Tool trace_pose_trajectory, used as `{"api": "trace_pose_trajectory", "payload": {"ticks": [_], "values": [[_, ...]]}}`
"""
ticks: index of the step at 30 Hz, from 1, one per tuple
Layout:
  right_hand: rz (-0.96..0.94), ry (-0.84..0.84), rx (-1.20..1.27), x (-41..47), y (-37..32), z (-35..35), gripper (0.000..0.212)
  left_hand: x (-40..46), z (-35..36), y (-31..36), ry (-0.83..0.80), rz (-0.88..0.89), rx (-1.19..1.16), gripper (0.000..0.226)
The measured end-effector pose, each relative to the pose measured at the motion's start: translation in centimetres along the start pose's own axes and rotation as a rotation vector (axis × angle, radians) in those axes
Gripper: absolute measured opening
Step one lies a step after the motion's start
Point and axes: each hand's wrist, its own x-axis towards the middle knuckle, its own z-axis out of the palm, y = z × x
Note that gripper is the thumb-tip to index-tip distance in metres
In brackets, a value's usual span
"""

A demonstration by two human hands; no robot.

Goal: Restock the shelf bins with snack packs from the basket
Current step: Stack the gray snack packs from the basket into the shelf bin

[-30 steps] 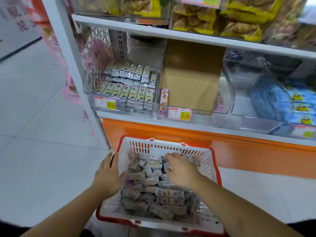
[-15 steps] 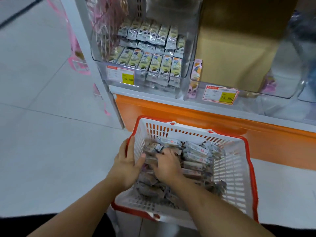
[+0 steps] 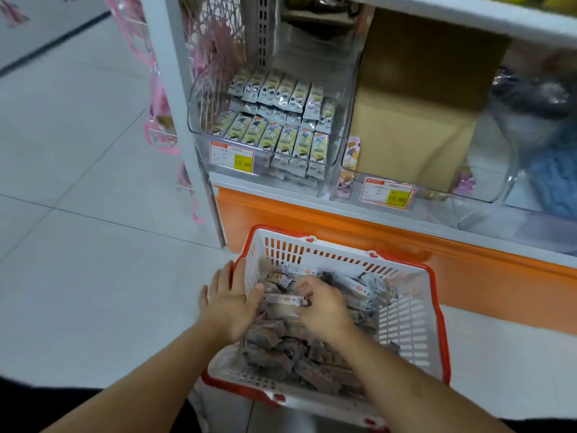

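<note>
Right hand curls round a snack pack in the basket; fingertips hidden; left hand flat on near-left rim, fingers straight; shelf bin far, half full; labels blurred.

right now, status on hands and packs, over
Left hand on basket rim, thumb on the packs. Right hand gripping snack packs. Shelf bin part stocked, nothing blocking.

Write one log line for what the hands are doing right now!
step: gathering packs | left hand: on basket rim, thumb inside | right hand: gripping snack packs | shelf bin: partly stocked
</note>
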Motion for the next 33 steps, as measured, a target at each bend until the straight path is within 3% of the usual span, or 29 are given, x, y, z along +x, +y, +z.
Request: {"api": "trace_pose_trajectory", "payload": {"ticks": [2,4,7,11,13,16,18,21,23,27,31,33], "values": [[-0.072,-0.020,0.030,-1.1,-1.3,-4.0,0.046,-0.7,-2.1,2.3,0.116,0.059,-0.034,0.061],[-0.155,-0.042,0.090,-2.5,-3.4,-8.5,0.038,-1.4,-5.6,5.3,0.150,0.135,-0.193,0.038],[-0.356,-0.027,0.135,-5.6,-5.8,-15.0,0.022,-2.6,-11.4,9.2,-0.057,0.263,-0.297,0.014],[-0.442,0.100,0.256,-8.0,-9.2,-20.5,0.043,-5.4,-17.0,12.3,-0.397,0.416,-0.462,0.029],[-0.520,0.191,0.255,-9.0,-9.9,-22.0,0.050,-7.1,-18.5,13.0,-0.471,0.481,-0.532,0.033],[-0.585,0.276,0.259,-9.8,-10.5,-22.9,0.058,-8.2,-19.3,13.6,-0.358,0.529,-0.606,0.037],[-0.542,0.323,0.329,-9.8,-10.9,-23.2,0.062,-8.2,-19.0,14.3,-0.191,0.517,-0.651,0.039],[-0.272,0.256,0.766,-10.0,-12.2,-23.6,0.036,-8.0,-17.9,15.1,0.151,0.538,-0.579,0.044],[-0.180,0.148,0.930,-10.3,-12.7,-23.2,0.032,-8.0,-17.1,15.2,0.238,0.620,-0.498,0.047],[-0.204,0.064,0.990,-10.1,-12.9,-22.0,0.025,-8.5,-16.5,15.5,0.289,0.702,-0.372,0.057],[-0.187,0.072,0.967,-8.7,-12.4,-22.2,0.019,-8.9,-17.4,15.6,0.069,0.713,-0.471,0.072],[-0.222,0.057,0.939,-8.4,-12.3,-22.3,0.020,-8.7,-17.9,15.4,0.038,0.734,-0.444,0.076]]}}
